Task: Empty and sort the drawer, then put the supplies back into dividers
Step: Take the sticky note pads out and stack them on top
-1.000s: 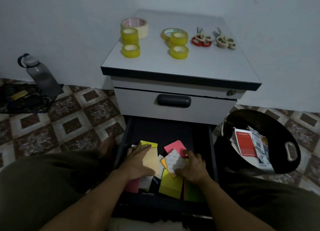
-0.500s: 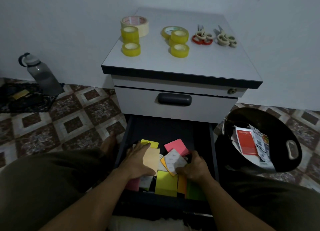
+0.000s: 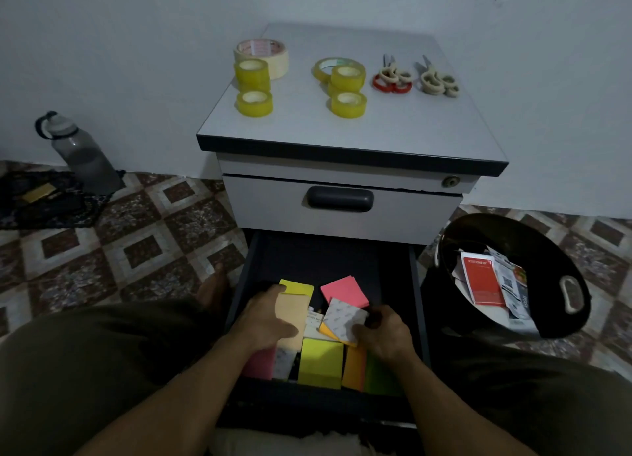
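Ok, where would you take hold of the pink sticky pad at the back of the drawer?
Pinch the pink pad by its far side edges, from above. It lies flat on the drawer floor, its near corner hidden behind the grey patterned pad that the right hand pinches; the left hand holds a beige pad, so only the far half is free.

A home room: patterned floor tiles (image 3: 143,250), drawer cabinet (image 3: 393,130).

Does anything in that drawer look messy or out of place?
Yes: the pads in the drawer lie jumbled. The pink pad sits askew; the right hand's grey pad tilts across an orange pad; the left hand's tan pad covers others.
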### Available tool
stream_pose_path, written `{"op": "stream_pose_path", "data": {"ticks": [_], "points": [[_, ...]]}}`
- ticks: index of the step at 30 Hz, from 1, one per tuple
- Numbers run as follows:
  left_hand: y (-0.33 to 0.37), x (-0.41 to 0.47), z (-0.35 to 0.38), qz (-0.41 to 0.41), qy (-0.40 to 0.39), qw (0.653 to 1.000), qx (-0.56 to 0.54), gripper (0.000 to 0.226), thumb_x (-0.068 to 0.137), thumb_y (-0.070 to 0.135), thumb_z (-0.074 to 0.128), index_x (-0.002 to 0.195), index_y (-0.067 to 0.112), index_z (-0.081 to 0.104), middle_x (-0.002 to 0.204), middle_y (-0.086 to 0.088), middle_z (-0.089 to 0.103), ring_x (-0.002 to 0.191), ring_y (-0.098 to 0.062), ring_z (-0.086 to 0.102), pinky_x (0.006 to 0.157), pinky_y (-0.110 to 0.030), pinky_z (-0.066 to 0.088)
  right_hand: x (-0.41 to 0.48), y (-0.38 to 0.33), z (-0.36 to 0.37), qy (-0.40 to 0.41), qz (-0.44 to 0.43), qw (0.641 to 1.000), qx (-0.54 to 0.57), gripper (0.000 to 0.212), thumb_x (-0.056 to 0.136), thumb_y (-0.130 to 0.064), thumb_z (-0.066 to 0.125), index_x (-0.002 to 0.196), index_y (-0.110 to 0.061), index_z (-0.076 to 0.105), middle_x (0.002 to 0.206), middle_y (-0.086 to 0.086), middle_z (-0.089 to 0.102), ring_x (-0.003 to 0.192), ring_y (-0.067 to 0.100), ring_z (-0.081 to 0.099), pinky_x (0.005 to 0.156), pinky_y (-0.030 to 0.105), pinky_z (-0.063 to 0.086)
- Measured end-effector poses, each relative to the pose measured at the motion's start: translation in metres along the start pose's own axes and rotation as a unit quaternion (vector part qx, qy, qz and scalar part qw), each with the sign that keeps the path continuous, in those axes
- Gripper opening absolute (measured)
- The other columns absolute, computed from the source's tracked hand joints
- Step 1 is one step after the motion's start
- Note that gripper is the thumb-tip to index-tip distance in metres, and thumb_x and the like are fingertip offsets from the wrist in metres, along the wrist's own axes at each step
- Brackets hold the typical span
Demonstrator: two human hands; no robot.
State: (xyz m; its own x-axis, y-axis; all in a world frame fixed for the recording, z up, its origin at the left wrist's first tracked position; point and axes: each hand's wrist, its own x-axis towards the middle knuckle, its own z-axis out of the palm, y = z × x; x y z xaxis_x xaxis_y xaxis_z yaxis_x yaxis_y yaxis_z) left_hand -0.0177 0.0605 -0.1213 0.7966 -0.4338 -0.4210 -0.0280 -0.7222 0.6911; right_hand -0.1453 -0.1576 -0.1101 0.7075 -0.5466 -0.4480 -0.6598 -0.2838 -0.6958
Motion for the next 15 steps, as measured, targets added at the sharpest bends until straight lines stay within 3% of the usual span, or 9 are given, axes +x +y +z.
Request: {"op": "stream_pose_path", "data": {"ticks": [4,10,13,15], "points": [[-0.0045,0.0065,0.0005,0.007,0.009,0.999,-0.052,0.088,0.056,0.02,0.077,0.137,0.037,0.049,0.121,-0.001,0.061,0.104,-0.018,0.062,0.088,-0.043,0.057,0.0007,0.0013,0.0013,0.007,-0.01,1.0,-0.002,0.046,0.083,-0.02,0.077,0.124,-0.011,0.057,0.1,-0.001,0.059,0.09,0.015,0.054,0.073,0.023,0.043],[0.0022,0.0071,-0.0014,0.02,0.027,0.995,-0.096,0.061,0.078,-0.004,0.07,0.126,0.032,0.06,0.113,0.001,0.064,0.092,-0.013,0.065,0.073,-0.026,0.055,0.0005,0.0027,-0.0024,0.001,-0.05,0.998,0.037,0.039,0.082,-0.004,0.074,0.118,-0.007,0.06,0.089,-0.005,0.059,0.083,0.012,0.056,0.054,0.002,0.039],[0.0034,0.0103,-0.0044,0.005,0.002,0.994,-0.107,0.054,0.08,-0.005,0.068,0.125,0.024,0.062,0.108,-0.003,0.068,0.092,-0.014,0.065,0.069,-0.023,0.053,0.0006,-0.0006,-0.004,-0.014,-0.063,0.995,0.074,0.035,0.082,0.016,0.064,0.115,0.006,0.058,0.083,-0.005,0.055,0.072,0.001,0.055,0.055,0.003,0.042],[0.0055,0.011,-0.0054,0.01,0.0,0.994,-0.113,0.05,0.08,-0.008,0.065,0.12,0.021,0.064,0.104,-0.004,0.067,0.09,-0.014,0.063,0.066,-0.021,0.05,0.001,-0.0039,-0.0062,-0.024,-0.061,0.992,0.112,0.035,0.08,0.027,0.056,0.11,0.008,0.056,0.083,0.002,0.055,0.07,0.003,0.06,0.052,0.007,0.046]]}}
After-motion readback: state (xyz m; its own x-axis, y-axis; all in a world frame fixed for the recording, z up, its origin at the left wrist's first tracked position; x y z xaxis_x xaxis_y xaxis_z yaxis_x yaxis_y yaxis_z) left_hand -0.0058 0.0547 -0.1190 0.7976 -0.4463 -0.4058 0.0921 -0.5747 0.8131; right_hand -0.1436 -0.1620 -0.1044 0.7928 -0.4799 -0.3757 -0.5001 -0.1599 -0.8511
